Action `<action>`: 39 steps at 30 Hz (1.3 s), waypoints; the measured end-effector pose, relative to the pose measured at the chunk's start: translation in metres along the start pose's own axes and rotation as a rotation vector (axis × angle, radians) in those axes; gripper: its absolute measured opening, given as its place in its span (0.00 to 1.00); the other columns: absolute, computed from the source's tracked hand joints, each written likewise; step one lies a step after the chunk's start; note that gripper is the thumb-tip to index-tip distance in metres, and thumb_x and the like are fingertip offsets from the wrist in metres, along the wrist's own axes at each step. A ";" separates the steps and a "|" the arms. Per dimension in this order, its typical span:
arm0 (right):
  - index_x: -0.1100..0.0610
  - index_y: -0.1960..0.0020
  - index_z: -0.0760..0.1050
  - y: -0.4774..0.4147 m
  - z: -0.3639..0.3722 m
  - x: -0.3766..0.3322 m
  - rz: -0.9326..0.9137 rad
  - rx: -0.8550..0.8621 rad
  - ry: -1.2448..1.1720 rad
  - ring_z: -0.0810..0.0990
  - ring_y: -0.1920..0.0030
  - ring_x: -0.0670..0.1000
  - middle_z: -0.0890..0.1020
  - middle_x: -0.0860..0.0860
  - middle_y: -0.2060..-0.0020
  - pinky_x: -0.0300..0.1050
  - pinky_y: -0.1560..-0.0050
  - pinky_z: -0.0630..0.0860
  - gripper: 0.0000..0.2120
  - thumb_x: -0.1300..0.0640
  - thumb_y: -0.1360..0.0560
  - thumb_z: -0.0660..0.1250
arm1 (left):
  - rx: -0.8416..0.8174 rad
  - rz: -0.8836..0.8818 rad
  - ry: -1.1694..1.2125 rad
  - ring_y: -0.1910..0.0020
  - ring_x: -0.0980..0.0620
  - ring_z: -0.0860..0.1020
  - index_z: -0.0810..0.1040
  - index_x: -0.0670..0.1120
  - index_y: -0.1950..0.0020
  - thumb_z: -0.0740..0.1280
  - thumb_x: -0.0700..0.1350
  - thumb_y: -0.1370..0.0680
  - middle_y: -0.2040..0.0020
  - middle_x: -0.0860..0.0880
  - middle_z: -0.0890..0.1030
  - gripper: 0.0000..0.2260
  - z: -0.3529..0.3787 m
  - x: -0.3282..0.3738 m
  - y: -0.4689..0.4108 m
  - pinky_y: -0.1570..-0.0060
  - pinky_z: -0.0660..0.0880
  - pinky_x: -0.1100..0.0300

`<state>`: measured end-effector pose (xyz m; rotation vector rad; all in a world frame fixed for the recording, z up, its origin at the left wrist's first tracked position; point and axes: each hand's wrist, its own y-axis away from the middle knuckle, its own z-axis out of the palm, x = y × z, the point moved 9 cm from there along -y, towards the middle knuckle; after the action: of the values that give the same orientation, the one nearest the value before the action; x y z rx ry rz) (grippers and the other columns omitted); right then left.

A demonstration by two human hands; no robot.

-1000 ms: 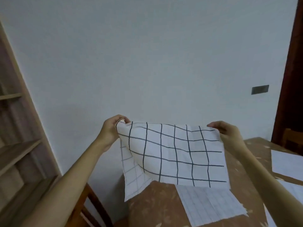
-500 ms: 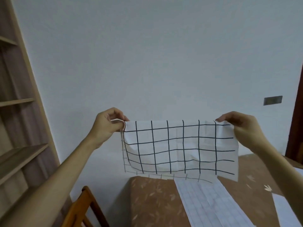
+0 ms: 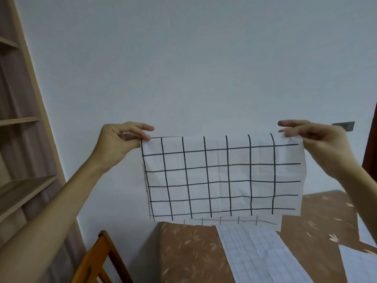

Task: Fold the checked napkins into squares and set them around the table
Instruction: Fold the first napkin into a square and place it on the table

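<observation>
- Checked napkin (image 3: 222, 176): white cloth with a bold black grid, held up in the air in front of the wall, above the near end of the desk. It hangs doubled over; a rear layer with a fainter grid shows past the lower and left edges.
- Left hand (image 3: 120, 144): thumb and fingers pressed together on the napkin's upper left corner, forearm stretched out from lower left.
- Right hand (image 3: 314, 139): thumb and fingers pinching the upper right corner, level with the left hand, so the top edge runs taut between them.
- Desk (image 3: 189, 254): covered in a brown cloth with a pale leaf print, below and behind the held napkin.
- Flat napkin (image 3: 261, 252): white, faint grid, lying spread on the desk under the held one, not touching it.
- Further white cloth (image 3: 359, 262): part of another piece at the desk's right edge, cropped.
- Chair (image 3: 98, 260): wooden back, lower left, beside the desk.
- Shelving (image 3: 22, 160): pale wood, left wall; the shelves in view are bare.
- Wall (image 3: 183, 68): plain and pale, with a dark plate (image 3: 344, 126) at right.
- Change from half a second ago: the napkin is raised higher and pulled flatter, and the hands are wider apart.
</observation>
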<state>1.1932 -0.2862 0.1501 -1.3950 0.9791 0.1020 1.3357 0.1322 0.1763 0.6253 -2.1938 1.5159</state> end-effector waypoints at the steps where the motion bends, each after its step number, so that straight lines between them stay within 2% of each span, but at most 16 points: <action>1: 0.62 0.61 0.81 -0.002 0.001 -0.005 -0.027 -0.013 0.022 0.85 0.49 0.45 0.87 0.43 0.51 0.36 0.43 0.79 0.13 0.75 0.25 0.66 | 0.014 0.025 -0.014 0.51 0.52 0.85 0.83 0.41 0.59 0.68 0.24 0.27 0.48 0.50 0.86 0.13 -0.004 0.004 -0.002 0.45 0.79 0.64; 4: 0.51 0.66 0.81 -0.007 0.008 -0.009 -0.042 -0.078 0.095 0.84 0.55 0.39 0.87 0.40 0.60 0.31 0.49 0.78 0.27 0.80 0.26 0.60 | 0.028 -0.007 -0.006 0.54 0.53 0.85 0.84 0.45 0.63 0.65 0.24 0.25 0.54 0.52 0.88 0.18 -0.010 0.003 -0.007 0.52 0.82 0.61; 6: 0.48 0.65 0.83 -0.007 0.012 -0.005 0.015 -0.103 0.094 0.84 0.57 0.40 0.87 0.41 0.62 0.30 0.50 0.78 0.30 0.80 0.25 0.59 | 0.005 -0.056 -0.009 0.60 0.55 0.85 0.85 0.50 0.65 0.63 0.24 0.24 0.60 0.52 0.87 0.23 -0.012 -0.004 -0.008 0.58 0.83 0.62; 10: 0.52 0.60 0.88 -0.002 0.024 0.003 0.121 -0.182 -0.060 0.85 0.48 0.50 0.88 0.52 0.55 0.35 0.47 0.79 0.26 0.73 0.23 0.56 | -0.042 -0.139 -0.002 0.58 0.52 0.83 0.86 0.48 0.64 0.65 0.36 0.24 0.60 0.46 0.86 0.14 -0.012 -0.016 -0.005 0.59 0.81 0.64; 13: 0.53 0.58 0.87 -0.005 0.034 -0.001 0.116 -0.120 -0.017 0.84 0.50 0.54 0.87 0.56 0.56 0.45 0.44 0.78 0.07 0.61 0.25 0.71 | 0.007 -0.188 -0.007 0.60 0.47 0.84 0.83 0.45 0.67 0.71 0.41 0.23 0.63 0.46 0.85 0.12 -0.015 -0.031 -0.004 0.56 0.82 0.57; 14: 0.54 0.58 0.86 -0.006 0.040 -0.005 0.107 -0.118 0.008 0.82 0.53 0.54 0.86 0.61 0.57 0.47 0.45 0.78 0.01 0.58 0.30 0.76 | 0.016 -0.200 -0.036 0.60 0.44 0.85 0.82 0.44 0.65 0.73 0.42 0.24 0.64 0.44 0.85 0.10 -0.014 -0.036 -0.004 0.54 0.83 0.53; 16: 0.59 0.59 0.84 -0.009 0.056 -0.012 0.087 -0.149 -0.032 0.82 0.57 0.54 0.86 0.61 0.59 0.45 0.47 0.80 0.06 0.61 0.35 0.78 | -0.029 -0.251 -0.069 0.56 0.43 0.86 0.80 0.40 0.58 0.77 0.45 0.28 0.61 0.44 0.86 0.10 -0.002 -0.045 -0.003 0.49 0.82 0.48; 19: 0.61 0.59 0.81 -0.011 0.089 -0.025 0.044 -0.249 -0.085 0.86 0.59 0.49 0.87 0.52 0.62 0.39 0.51 0.82 0.07 0.67 0.33 0.77 | -0.187 -0.316 -0.043 0.47 0.50 0.85 0.81 0.48 0.46 0.76 0.64 0.36 0.50 0.48 0.87 0.26 0.035 -0.046 0.002 0.40 0.78 0.47; 21: 0.59 0.59 0.81 -0.015 0.110 -0.031 0.019 -0.303 -0.063 0.86 0.58 0.49 0.87 0.51 0.61 0.42 0.49 0.82 0.08 0.68 0.32 0.77 | -0.334 -0.334 0.094 0.43 0.48 0.83 0.78 0.49 0.38 0.73 0.69 0.37 0.44 0.46 0.85 0.35 0.075 -0.038 0.010 0.38 0.76 0.47; 23: 0.56 0.59 0.82 -0.020 0.127 -0.038 -0.035 -0.334 -0.003 0.86 0.56 0.50 0.87 0.50 0.59 0.45 0.46 0.81 0.08 0.67 0.31 0.77 | -0.427 -0.355 0.204 0.42 0.47 0.83 0.75 0.47 0.33 0.70 0.65 0.32 0.42 0.45 0.85 0.33 0.114 -0.028 0.019 0.40 0.77 0.49; 26: 0.56 0.58 0.83 -0.027 0.147 -0.048 -0.118 -0.366 0.107 0.86 0.53 0.48 0.87 0.47 0.57 0.45 0.43 0.80 0.05 0.64 0.29 0.77 | -0.486 -0.356 0.218 0.43 0.51 0.83 0.77 0.47 0.35 0.75 0.53 0.28 0.42 0.48 0.85 0.23 0.163 -0.021 0.034 0.42 0.80 0.55; 29: 0.53 0.55 0.83 -0.032 0.156 -0.051 -0.162 -0.367 0.204 0.84 0.51 0.44 0.87 0.44 0.55 0.40 0.44 0.77 0.05 0.61 0.29 0.77 | -0.377 -0.349 0.177 0.46 0.53 0.84 0.81 0.46 0.40 0.77 0.43 0.27 0.45 0.51 0.86 0.17 0.185 -0.032 0.045 0.44 0.81 0.55; 32: 0.50 0.41 0.80 -0.032 0.152 -0.042 -0.193 -0.296 0.319 0.80 0.44 0.41 0.84 0.43 0.46 0.38 0.40 0.74 0.18 0.56 0.29 0.78 | -0.208 -0.370 0.214 0.48 0.53 0.85 0.83 0.47 0.43 0.77 0.42 0.27 0.49 0.52 0.87 0.14 0.176 -0.045 0.044 0.48 0.82 0.58; 34: 0.50 0.31 0.73 -0.027 0.138 -0.023 -0.139 -0.197 0.387 0.77 0.38 0.42 0.80 0.46 0.38 0.41 0.34 0.72 0.29 0.48 0.29 0.77 | -0.119 -0.392 0.234 0.51 0.52 0.86 0.83 0.47 0.46 0.77 0.42 0.28 0.51 0.52 0.87 0.12 0.161 -0.051 0.039 0.52 0.82 0.59; 37: 0.49 0.25 0.63 -0.007 0.111 0.020 0.058 -0.047 0.501 0.69 0.29 0.50 0.71 0.50 0.29 0.54 0.28 0.66 0.37 0.37 0.28 0.71 | 0.003 -0.421 0.291 0.52 0.53 0.86 0.83 0.49 0.47 0.78 0.41 0.29 0.52 0.53 0.87 0.12 0.133 -0.059 0.033 0.55 0.83 0.59; 39: 0.44 0.23 0.58 0.014 0.108 0.050 0.215 -0.087 0.453 0.65 0.25 0.51 0.66 0.49 0.25 0.57 0.26 0.64 0.41 0.31 0.29 0.67 | 0.062 -0.442 0.340 0.52 0.53 0.86 0.83 0.47 0.46 0.78 0.41 0.30 0.51 0.52 0.87 0.13 0.118 -0.065 0.030 0.54 0.83 0.59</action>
<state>1.2712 -0.2145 0.0937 -1.4179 1.5164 -0.0146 1.3629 0.0391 0.0779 0.7498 -1.6308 1.3410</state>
